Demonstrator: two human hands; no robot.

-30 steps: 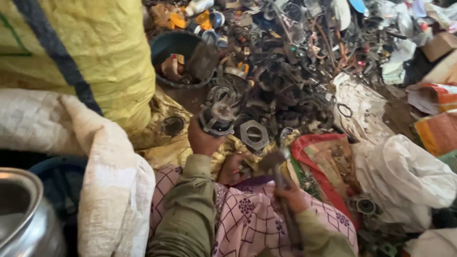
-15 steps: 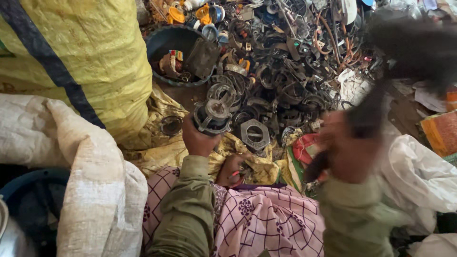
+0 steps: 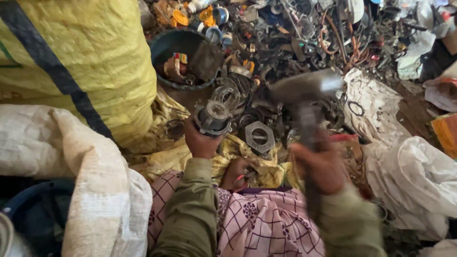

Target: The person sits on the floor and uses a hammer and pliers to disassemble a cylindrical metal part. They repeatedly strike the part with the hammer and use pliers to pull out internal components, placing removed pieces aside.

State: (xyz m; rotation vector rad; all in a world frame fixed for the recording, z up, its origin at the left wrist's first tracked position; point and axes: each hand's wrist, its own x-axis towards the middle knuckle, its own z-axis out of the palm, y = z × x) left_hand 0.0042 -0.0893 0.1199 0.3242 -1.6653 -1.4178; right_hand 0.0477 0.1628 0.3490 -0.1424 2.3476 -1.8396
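Observation:
My left hand (image 3: 202, 140) grips a round grey metal part (image 3: 213, 117), a flanged cylinder, and holds it upright over a crumpled yellow sack. My right hand (image 3: 321, 166) is closed around the handle of a hammer (image 3: 304, 90). The hammer is blurred with motion, its head raised just right of the metal part. A hexagonal metal piece (image 3: 259, 137) lies on the sack between my hands. Both sleeves are olive green, above a pink checked cloth (image 3: 266, 223) on my lap.
A heap of scrap metal (image 3: 304, 33), rings and wires, fills the ground ahead. A dark round tub (image 3: 183, 57) with small bits stands at the back. A full yellow sack (image 3: 71, 57) and a white sack (image 3: 85, 176) lie left; white bags (image 3: 419, 181) lie right.
The hammer rose from low at my lap to high at the right, then swung in toward the metal part. My left hand stays put with the part.

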